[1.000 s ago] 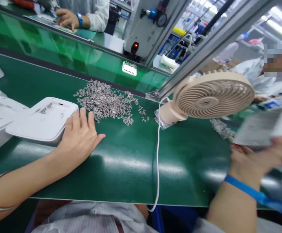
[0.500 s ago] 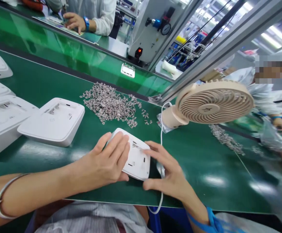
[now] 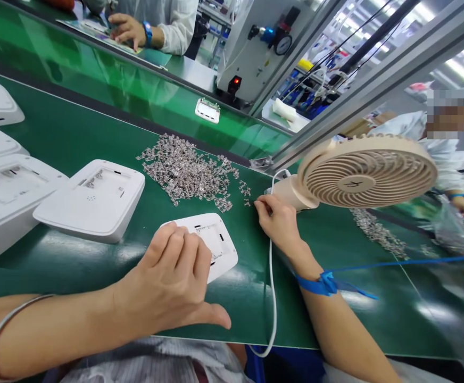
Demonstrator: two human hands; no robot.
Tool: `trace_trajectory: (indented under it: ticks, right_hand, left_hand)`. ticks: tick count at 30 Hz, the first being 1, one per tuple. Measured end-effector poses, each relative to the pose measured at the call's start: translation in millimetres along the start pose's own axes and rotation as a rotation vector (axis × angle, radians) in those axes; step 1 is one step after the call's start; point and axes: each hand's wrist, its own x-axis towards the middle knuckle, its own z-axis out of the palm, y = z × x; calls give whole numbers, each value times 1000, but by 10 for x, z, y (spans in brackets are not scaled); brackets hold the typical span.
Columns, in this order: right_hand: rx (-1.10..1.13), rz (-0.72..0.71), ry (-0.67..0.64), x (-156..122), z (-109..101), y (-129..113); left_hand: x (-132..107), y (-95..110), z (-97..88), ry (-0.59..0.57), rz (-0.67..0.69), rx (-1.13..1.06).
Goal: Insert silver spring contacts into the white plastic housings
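A small white plastic housing (image 3: 216, 239) lies on the green belt (image 3: 336, 276) in front of me. My left hand (image 3: 172, 279) rests flat on its near left part, fingers spread over it. My right hand (image 3: 276, 221), with a blue strap at the wrist, reaches to the right edge of a heap of small silvery metal clips (image 3: 188, 173); its fingertips are pinched together there, and I cannot tell whether a clip is between them.
Larger white housings (image 3: 92, 199) lie in a row at the left. A beige desk fan (image 3: 359, 173) stands at the right, its white cable (image 3: 272, 287) running over the belt's front edge. A second clip pile (image 3: 378, 231) lies behind it. Other people work across and to the right.
My right hand left the small housing and moved up to the clip heap. My left hand stayed on the housing, which now lies flat on the belt.
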Motion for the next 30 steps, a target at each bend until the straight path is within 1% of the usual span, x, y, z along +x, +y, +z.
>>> trace_trajectory:
  ticks: [2, 4, 8, 11, 13, 16, 18, 20, 24, 26, 28, 30]
  right_hand:
    - [32, 42, 42, -55, -36, -49]
    - [78, 67, 50, -93, -56, -96]
    - [104, 1, 23, -109, -49, -133]
    - [92, 23, 53, -111, -51, -114]
    - [102, 63, 64, -120, -61, -96]
    - [106, 72, 31, -131, -63, -80]
    - [84, 59, 5, -126, -47, -74]
    - [55, 49, -2, -113, -23, -67]
    - [24, 34, 2, -89, 1, -54]
    - [26, 39, 19, -91, -20, -67]
    - [47, 74, 47, -103, -62, -102]
    - [83, 112, 72, -120, -111, -156]
  left_hand:
    - [4, -9, -13, -34, 3, -8]
    - [10, -16, -24, -60, 6, -20]
    - [0, -14, -19, -84, -6, -55]
    - [-22, -12, 12, -114, -64, -128]
    - [-30, -22, 32, -176, -109, -192]
    - [-19, -56, 25, -258, -129, -229]
    - [-1, -77, -5, -265, -130, -231]
    - [18, -91, -39, -267, -113, -296]
    - [33, -123, -47, -297, -7, -483]
    - [24, -162, -3, -306, 18, -470]
    - [7, -212, 61, -323, 33, -395]
    - [-9, -253, 120, -369, 48, -317]
